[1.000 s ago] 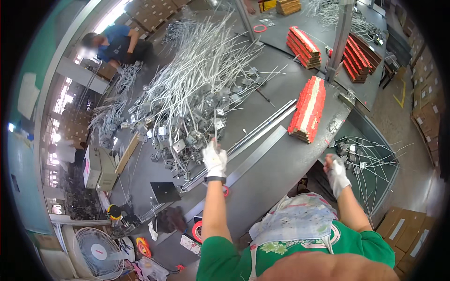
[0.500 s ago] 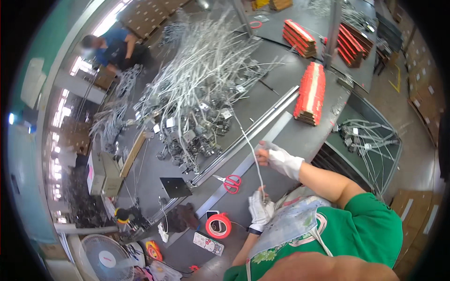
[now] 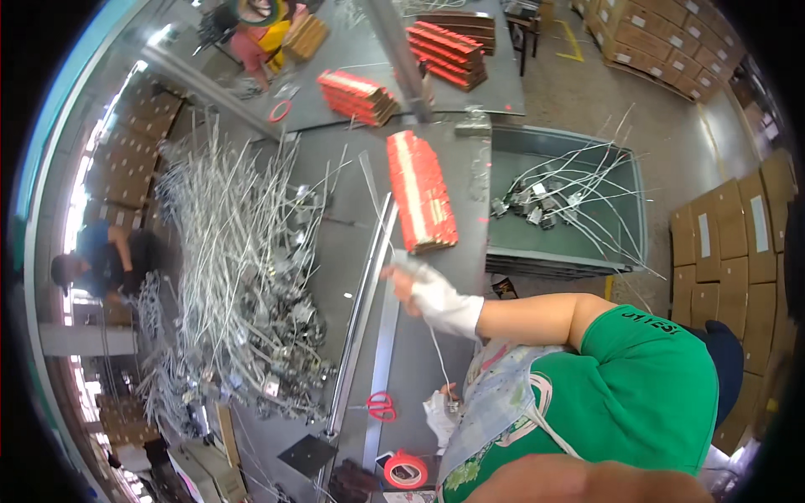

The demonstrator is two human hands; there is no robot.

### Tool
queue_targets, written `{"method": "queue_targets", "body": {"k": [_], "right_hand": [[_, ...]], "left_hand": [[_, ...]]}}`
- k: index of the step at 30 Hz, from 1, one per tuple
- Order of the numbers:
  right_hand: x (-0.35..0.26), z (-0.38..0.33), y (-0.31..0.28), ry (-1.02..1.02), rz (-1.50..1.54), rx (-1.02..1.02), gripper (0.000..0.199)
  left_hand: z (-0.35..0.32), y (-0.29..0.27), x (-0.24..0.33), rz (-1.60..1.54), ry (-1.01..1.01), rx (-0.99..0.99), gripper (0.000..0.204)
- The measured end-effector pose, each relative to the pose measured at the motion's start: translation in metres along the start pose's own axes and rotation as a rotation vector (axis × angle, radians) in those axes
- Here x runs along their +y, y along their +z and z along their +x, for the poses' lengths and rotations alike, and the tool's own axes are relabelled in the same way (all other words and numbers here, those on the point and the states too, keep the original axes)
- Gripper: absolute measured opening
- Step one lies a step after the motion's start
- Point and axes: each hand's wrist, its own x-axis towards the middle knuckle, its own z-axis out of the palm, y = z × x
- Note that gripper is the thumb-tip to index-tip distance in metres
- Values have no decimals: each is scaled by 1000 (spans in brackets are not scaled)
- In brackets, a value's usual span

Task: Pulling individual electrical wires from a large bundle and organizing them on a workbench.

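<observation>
My right hand (image 3: pixel 432 295), in a white glove with bare fingertips, is closed around a thin white cable (image 3: pixel 438 350) over the metal rails. Past that hand the cable runs on toward the far side of the bench. Its near end goes down to my left hand (image 3: pixel 439 417), also white-gloved, which pinches it close to my apron. A small shiny piece shows at those fingertips, too small to name. Red-handled scissors (image 3: pixel 381 407) lie left of my left hand, and a red tape roll (image 3: pixel 405 471) sits below it.
A large heap of cables with metal parts (image 3: pixel 243 277) covers the bench's left side. Beyond my right hand stands a red-and-tan stack (image 3: pixel 422 193). A green bin (image 3: pixel 570 243) holding more cabled parts is at the right. Another person (image 3: pixel 105 256) works at the far left.
The view has swung to the right, bringing more of the bin and cartons in. My right hand has moved along the cable, farther from my left hand, which stays near the apron.
</observation>
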Motion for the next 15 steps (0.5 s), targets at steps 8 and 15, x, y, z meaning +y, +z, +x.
{"method": "queue_targets", "body": {"k": [8,15], "right_hand": [[-48,65,-107,-271,227,455,27],[-59,83,-192,86,282,490,25]], "left_hand": [[163,22,70,-132,80,63,27],[220,94,83,-378,-37,5,20]]}}
